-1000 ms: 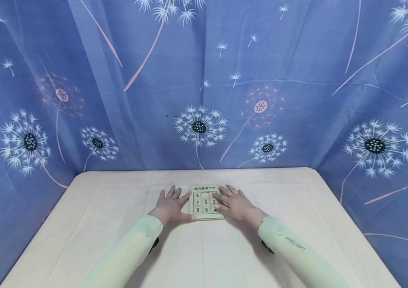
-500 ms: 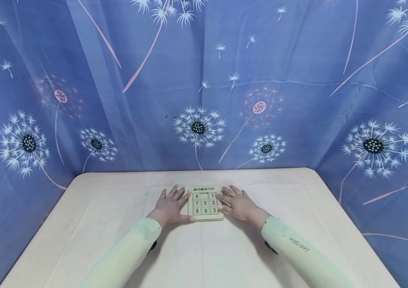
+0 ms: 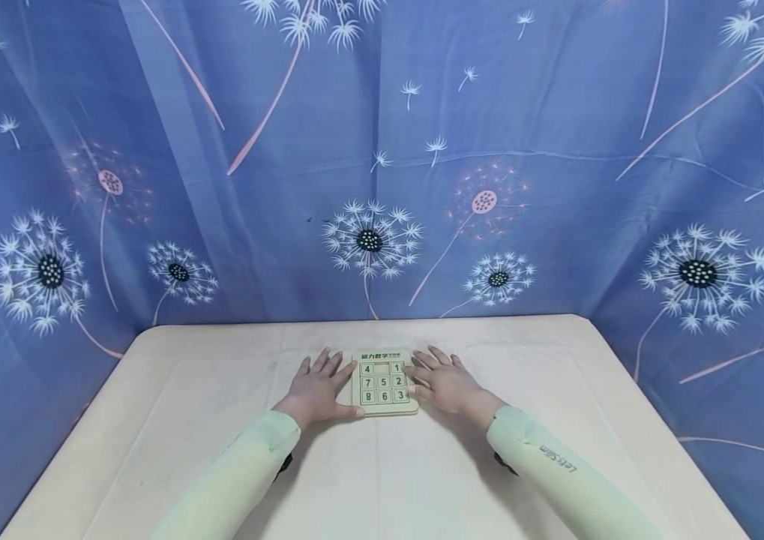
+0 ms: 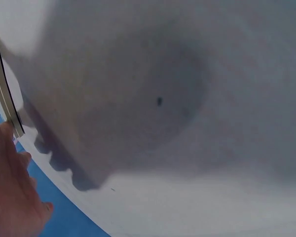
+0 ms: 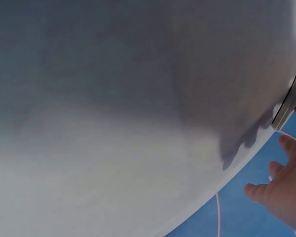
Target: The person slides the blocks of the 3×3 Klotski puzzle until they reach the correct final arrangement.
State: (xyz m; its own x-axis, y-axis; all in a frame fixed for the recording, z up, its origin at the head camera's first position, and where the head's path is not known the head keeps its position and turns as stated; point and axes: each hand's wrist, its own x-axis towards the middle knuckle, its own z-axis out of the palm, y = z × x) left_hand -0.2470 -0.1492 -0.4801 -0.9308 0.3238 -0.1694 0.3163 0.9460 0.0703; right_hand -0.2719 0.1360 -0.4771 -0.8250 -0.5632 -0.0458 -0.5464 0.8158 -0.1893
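Observation:
A pale green number sliding puzzle (image 3: 384, 411) lies flat on the table in the head view. Its top row reads 4, a gap, 1; the middle row 7, 5, 2; the bottom row 8, 6, 3. At its left side my left hand (image 3: 316, 391) rests with fingers spread, index fingertip and thumb touching the frame's edge. On the other side my right hand (image 3: 449, 384) lies with fingers extended, its fingertips at the right edge beside the 1 and 3 tiles. Both wrist views catch only the puzzle's side edge (image 4: 6, 94) and part of each hand.
A cream cloth covers the table (image 3: 382, 480). Behind it and on both sides hangs a blue curtain (image 3: 274, 225) with dandelion prints. Light green sleeves (image 3: 233, 472) cover both forearms.
My right hand has drawn back to the right, off the tiles, so the 1 and 3 now show. The left hand stays at the puzzle's left edge. The tile order looks unchanged.

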